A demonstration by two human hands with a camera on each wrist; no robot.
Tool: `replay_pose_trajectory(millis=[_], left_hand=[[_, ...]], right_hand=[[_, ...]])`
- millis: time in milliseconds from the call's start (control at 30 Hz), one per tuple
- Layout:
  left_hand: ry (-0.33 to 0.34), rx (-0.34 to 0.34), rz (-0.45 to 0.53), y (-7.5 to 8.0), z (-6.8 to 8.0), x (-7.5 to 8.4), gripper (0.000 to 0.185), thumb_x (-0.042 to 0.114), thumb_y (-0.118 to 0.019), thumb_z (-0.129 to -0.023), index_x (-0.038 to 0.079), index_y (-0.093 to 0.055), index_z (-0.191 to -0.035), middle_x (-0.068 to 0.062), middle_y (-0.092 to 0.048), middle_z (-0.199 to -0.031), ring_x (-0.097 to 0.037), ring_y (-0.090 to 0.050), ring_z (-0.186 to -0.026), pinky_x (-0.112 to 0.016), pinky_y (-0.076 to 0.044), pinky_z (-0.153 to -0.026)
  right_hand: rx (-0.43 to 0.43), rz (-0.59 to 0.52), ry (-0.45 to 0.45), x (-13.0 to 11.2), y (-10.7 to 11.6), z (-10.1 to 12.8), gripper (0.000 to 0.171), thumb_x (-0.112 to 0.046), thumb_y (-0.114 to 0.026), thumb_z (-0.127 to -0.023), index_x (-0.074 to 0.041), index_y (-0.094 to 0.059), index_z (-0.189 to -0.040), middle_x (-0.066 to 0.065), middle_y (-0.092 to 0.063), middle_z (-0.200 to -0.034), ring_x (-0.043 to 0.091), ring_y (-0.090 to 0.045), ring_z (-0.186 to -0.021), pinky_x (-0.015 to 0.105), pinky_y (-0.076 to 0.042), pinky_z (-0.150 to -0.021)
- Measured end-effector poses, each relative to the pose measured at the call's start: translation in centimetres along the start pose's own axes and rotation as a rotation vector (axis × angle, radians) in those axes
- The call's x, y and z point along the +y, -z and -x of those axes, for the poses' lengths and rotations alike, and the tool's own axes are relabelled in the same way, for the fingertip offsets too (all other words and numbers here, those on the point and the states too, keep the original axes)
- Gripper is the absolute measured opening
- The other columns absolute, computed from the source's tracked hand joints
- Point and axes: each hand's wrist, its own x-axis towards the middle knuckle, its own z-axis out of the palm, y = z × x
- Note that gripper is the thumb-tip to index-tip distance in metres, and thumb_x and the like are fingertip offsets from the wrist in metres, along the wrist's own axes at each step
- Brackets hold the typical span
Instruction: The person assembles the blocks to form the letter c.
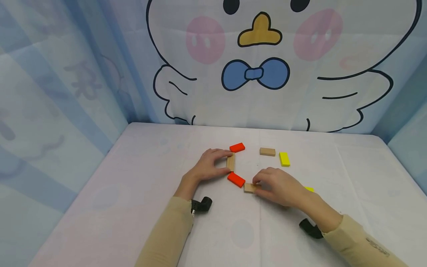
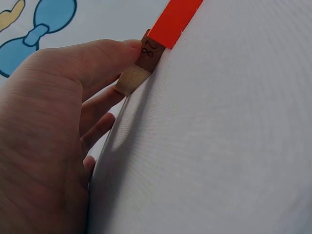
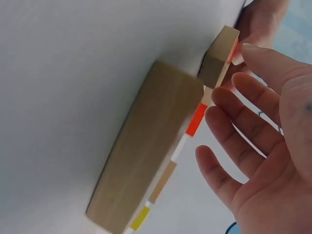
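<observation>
My left hand [image 1: 209, 165] pinches a plain wooden block [image 1: 230, 163] by its two ends, thumb near and forefinger far. In the left wrist view, the thumb lies against that wooden block [image 2: 148, 52], whose end bears a dark number. One red block [image 1: 237, 147] lies at its far end and another red block [image 1: 236, 180] at its near end, both slanted. A second wooden block [image 1: 249, 188] adjoins the nearer red one. Over this block's right part hovers my right hand [image 1: 278, 185]; in the right wrist view its fingers are loosely bent and grip nothing.
Farther back lie a wooden block [image 1: 267, 151] and a yellow block [image 1: 284, 159]. Another yellow block [image 1: 309, 189] is partly covered by the right hand. One more wooden block [image 3: 146, 146] lies close to the right wrist. A printed curtain [image 1: 207, 96] stands behind the table.
</observation>
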Motion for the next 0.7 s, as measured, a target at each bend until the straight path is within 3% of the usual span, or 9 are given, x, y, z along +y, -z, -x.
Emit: replay_pose_trajectory(millis=[233, 700], left_hand=[[0.003, 0.002, 0.009, 0.0, 0.0, -0.1, 0.055, 0.032, -0.073, -0.091, 0.021, -0.059, -0.143, -0.003, -0.054, -0.146, -0.027, -0.039, -0.138, -0.049, -0.028, -0.115], [0.024, 0.002, 0.010, 0.0, 0.0, -0.1, 0.055, 0.032, -0.072, -0.091, 0.022, -0.059, -0.143, -0.002, -0.054, -0.146, -0.027, -0.038, -0.138, -0.050, -0.029, -0.114]], right_hand=[[-0.003, -0.005, -0.059, 0.6, 0.8, 0.8, 0.019, -0.020, -0.079, -0.089, -0.015, -0.072, -0.106, -0.007, -0.067, -0.104, 0.019, -0.063, -0.100, 0.042, -0.054, -0.088], [0.003, -0.027, -0.080, 1.3, 2.0, 2.8, 0.022, -0.020, -0.080, -0.087, -0.016, -0.073, -0.107, -0.005, -0.067, -0.108, 0.020, -0.063, -0.102, 0.045, -0.054, -0.089]])
